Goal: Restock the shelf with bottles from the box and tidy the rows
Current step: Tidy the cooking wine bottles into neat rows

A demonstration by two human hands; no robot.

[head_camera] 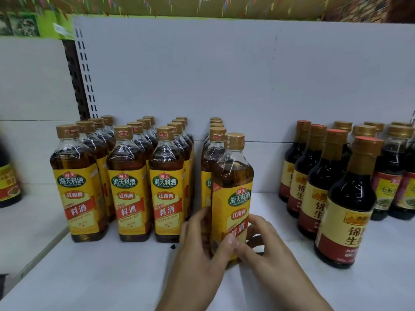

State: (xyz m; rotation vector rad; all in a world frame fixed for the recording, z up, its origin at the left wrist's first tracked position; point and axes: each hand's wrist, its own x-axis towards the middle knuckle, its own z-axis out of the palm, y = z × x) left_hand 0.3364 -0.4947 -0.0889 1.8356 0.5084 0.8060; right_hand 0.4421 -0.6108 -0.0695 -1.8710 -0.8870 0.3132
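- Bottle [232, 194] with yellow label stands upright on the white shelf [101, 279], fronting the fourth row.
- Matching rows [126, 182] stand left; dark sauce bottles [347, 198] stand right, apart.
- Left hand [197, 250] and right hand [267, 243] both grasp its base.

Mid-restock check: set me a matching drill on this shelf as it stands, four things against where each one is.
Things:
1. held bottle
2. nearest red-capped bottle
3. black speck
4. left hand

Places:
A. just in front of the third yellow row
B. far right of the held bottle, closest to the camera
C. front of the fourth yellow row
D. gripping the held bottle's left side

Pairs: 1-C, 2-B, 3-A, 4-D
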